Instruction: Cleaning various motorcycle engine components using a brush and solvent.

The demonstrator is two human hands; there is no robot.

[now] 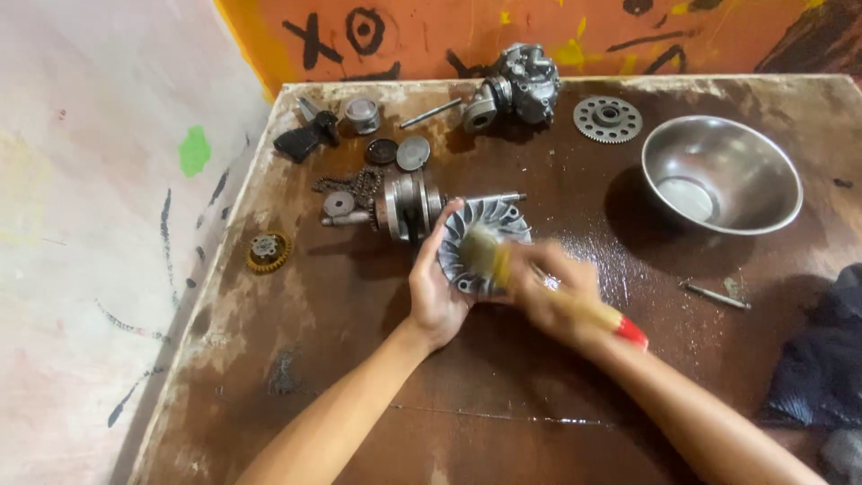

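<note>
My left hand (435, 289) grips the edge of a round finned metal disc (501, 223) and holds it tilted just above the wet brown table (377, 377). My right hand (555, 292), blurred by motion, holds a paintbrush with a wooden handle and a red end (628, 330). Its bristles (480, 251) press on the face of the disc. Right behind the disc lies a crankshaft (409, 207) with a thin shaft (494, 198) sticking out to the right.
A steel bowl (723, 175) stands at the right, a toothed sprocket (607, 119) and an engine part (519, 85) at the back. A chain (355, 186), small discs, a piston (362, 114), a black handle (307, 137) and a yellow gear (268, 251) lie left. A pin (715, 295) and dark cloth (822, 359) sit right.
</note>
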